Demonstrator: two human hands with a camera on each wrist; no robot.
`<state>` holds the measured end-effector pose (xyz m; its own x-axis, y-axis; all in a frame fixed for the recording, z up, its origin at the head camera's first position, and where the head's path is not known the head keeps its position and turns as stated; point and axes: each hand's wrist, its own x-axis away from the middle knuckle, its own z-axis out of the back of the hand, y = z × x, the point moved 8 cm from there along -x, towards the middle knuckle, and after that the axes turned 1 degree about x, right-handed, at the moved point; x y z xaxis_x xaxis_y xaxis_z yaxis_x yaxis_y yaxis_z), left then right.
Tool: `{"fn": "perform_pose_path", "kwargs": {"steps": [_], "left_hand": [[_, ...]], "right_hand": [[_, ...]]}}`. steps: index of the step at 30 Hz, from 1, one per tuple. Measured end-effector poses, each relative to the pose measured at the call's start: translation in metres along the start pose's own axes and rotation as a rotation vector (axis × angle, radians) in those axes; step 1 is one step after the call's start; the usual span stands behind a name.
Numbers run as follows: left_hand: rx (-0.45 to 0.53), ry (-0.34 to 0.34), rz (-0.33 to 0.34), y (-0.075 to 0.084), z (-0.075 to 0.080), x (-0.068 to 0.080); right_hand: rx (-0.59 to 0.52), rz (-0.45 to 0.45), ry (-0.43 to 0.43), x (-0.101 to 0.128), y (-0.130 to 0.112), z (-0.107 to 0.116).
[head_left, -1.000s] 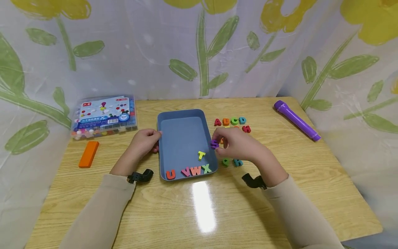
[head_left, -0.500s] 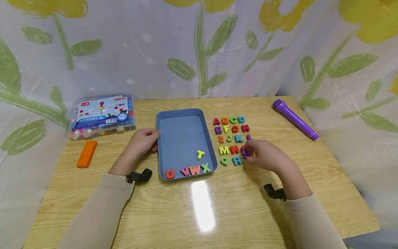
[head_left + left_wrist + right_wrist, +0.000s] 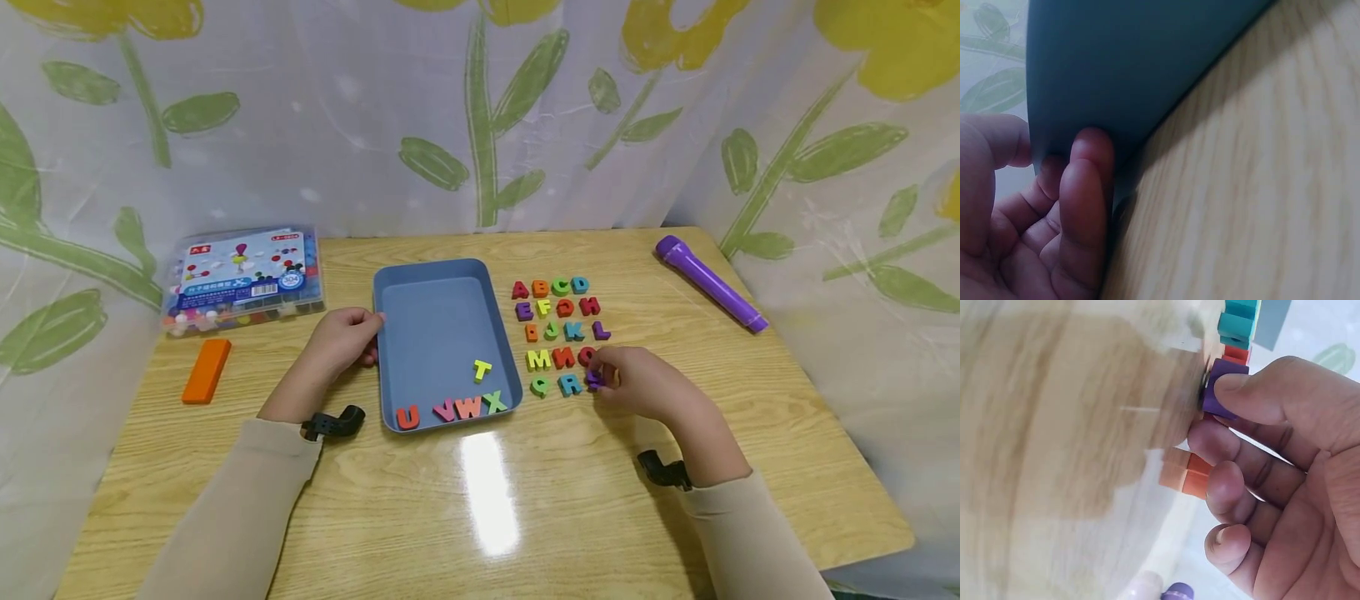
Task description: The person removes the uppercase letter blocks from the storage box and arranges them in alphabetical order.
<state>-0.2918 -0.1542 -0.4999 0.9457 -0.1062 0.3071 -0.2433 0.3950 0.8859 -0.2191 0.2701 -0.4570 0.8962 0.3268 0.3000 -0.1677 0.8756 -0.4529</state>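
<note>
My left hand (image 3: 345, 342) grips the left wall of the blue-grey tray (image 3: 435, 325), thumb at the rim and fingers against the outer side (image 3: 1147, 56). With thumb and fingers my right hand (image 3: 641, 382) pinches a purple letter S (image 3: 593, 381), low over the wood at the right end of the bottom letter row. The thumb covers much of this purple letter (image 3: 1229, 366) in the right wrist view. Left of it stands a teal R (image 3: 570, 384), then a green letter (image 3: 539, 387). Just above, a red O (image 3: 587, 356) is partly hidden by the fingers.
Rows of coloured letters, from the red A (image 3: 520, 290) onward, lie right of the tray. Inside it are a yellow T (image 3: 482, 370), a red U (image 3: 408, 417) and several others. A purple microphone (image 3: 708, 283), orange block (image 3: 207, 371) and clear toy box (image 3: 243, 279) lie around.
My right hand has carried the purple S from the tray's right edge to the right, then slightly down to the bottom row's end. The left hand stays at the tray.
</note>
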Motion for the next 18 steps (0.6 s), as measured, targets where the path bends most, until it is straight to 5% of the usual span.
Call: {"fn": "perform_pose_path", "kwargs": {"steps": [12, 18], "left_hand": [[-0.002, 0.004, 0.014, -0.001, 0.003, 0.001], [-0.001, 0.011, 0.009, 0.0, 0.002, 0.0]], "right_hand": [[0.031, -0.007, 0.014, 0.004, 0.0, 0.004], [0.127, 0.047, 0.075, 0.02, -0.031, 0.032]]}}
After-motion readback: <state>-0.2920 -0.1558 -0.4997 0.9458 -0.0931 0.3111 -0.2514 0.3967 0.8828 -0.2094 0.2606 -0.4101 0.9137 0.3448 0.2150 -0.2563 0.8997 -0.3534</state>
